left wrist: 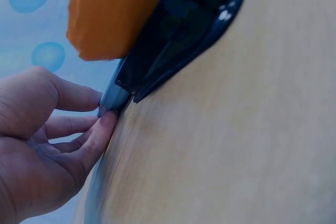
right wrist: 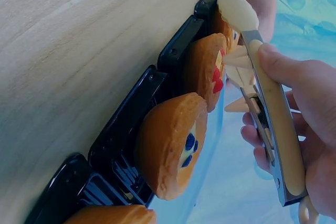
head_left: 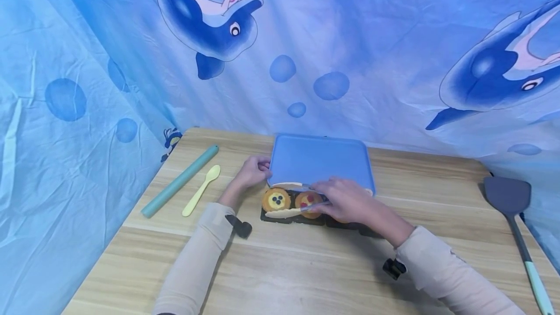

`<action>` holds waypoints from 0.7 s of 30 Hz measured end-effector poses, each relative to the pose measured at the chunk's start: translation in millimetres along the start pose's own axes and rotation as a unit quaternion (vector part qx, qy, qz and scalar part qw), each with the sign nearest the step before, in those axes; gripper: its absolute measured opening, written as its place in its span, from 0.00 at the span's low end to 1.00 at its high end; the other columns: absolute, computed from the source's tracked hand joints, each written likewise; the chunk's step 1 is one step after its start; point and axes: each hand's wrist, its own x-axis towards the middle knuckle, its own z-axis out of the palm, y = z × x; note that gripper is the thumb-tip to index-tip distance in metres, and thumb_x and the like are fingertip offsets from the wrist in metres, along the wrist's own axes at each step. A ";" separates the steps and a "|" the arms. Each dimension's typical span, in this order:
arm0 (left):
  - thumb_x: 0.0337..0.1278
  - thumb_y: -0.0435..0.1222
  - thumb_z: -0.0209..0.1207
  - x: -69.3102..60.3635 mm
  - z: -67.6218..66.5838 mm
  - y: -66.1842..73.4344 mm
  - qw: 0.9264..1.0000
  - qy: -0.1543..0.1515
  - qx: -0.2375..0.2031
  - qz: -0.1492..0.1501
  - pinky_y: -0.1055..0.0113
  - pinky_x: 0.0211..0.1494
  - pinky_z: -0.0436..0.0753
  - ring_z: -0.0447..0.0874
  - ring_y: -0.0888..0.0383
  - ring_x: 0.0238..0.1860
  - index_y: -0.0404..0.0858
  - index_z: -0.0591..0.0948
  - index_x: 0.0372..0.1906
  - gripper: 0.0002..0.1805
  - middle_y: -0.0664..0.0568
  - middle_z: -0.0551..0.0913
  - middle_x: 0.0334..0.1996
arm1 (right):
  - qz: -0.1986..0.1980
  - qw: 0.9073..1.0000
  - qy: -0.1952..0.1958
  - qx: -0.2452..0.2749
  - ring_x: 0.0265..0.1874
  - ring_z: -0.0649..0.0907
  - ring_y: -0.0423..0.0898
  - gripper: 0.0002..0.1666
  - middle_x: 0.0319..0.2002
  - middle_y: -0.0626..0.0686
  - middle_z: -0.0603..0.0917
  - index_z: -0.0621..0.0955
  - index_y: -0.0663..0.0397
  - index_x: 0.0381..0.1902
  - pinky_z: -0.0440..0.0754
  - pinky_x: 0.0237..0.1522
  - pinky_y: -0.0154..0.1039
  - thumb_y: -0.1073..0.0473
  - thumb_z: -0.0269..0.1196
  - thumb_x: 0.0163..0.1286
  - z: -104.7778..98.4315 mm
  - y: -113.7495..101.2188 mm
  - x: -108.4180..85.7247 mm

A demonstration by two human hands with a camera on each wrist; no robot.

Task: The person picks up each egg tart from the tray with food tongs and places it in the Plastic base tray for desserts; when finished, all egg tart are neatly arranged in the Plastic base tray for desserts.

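Observation:
My left hand [head_left: 253,171] pinches the left edge of a blue tray [head_left: 321,159], thumb and fingers meeting on its rim [left wrist: 113,95] in the left wrist view. In my right hand [head_left: 345,198] I hold metal tongs [right wrist: 275,124] with cream-coloured tips [right wrist: 237,12]. The tips reach left and lie on either side of a tart with blueberries [head_left: 277,200]; whether they touch it I cannot tell. Beside it is a tart with red berries [head_left: 308,200], partly behind the tongs. More tarts [right wrist: 170,145] stand in black square moulds [right wrist: 126,124] in a row along the tray's near side.
Left of the tray lie a teal rolling pin [head_left: 179,182] and a pale yellow spoon [head_left: 201,191]. A dark spatula [head_left: 509,196] with a mint handle lies at the table's right edge. Behind the wooden table [head_left: 280,266] hangs a blue dolphin-print curtain [head_left: 372,28].

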 end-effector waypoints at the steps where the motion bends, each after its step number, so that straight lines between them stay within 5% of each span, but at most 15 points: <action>1: 0.51 0.23 0.61 0.1 0.3 0.8 1.000 0.000 0.001 0.000 0.61 0.52 0.82 0.80 0.48 0.45 0.23 0.74 0.62 0.28 0.39 0.81 0.45 | 0.004 1.000 -0.002 0.001 0.48 0.83 0.53 0.36 0.51 0.55 0.85 0.79 0.59 0.62 0.83 0.49 0.52 0.42 0.69 0.64 -0.6 0.1 -0.4; 6: 0.50 0.22 0.59 1.7 1.6 2.8 1.000 0.000 0.007 0.005 0.60 0.52 0.83 0.81 0.47 0.46 0.23 0.74 0.61 0.28 0.39 0.81 0.45 | 0.032 0.999 -0.006 0.010 0.59 0.78 0.60 0.47 0.61 0.62 0.78 0.75 0.60 0.66 0.74 0.62 0.59 0.35 0.69 0.59 -2.9 0.9 -4.0; 15: 0.52 0.24 0.61 0.9 0.8 3.5 1.000 0.002 0.005 -0.005 0.59 0.55 0.82 0.80 0.46 0.48 0.23 0.73 0.62 0.29 0.38 0.81 0.47 | 0.052 0.997 0.022 0.054 0.65 0.73 0.60 0.48 0.66 0.61 0.73 0.71 0.58 0.70 0.71 0.65 0.59 0.34 0.66 0.62 -15.8 5.2 -17.1; 21: 0.52 0.25 0.61 -1.5 0.2 1.8 1.000 0.005 0.010 -0.001 0.59 0.54 0.82 0.80 0.46 0.47 0.23 0.73 0.62 0.29 0.38 0.81 0.46 | 0.086 0.992 0.078 0.057 0.54 0.81 0.58 0.46 0.66 0.57 0.74 0.70 0.55 0.71 0.80 0.55 0.56 0.35 0.66 0.63 -37.8 20.7 -46.1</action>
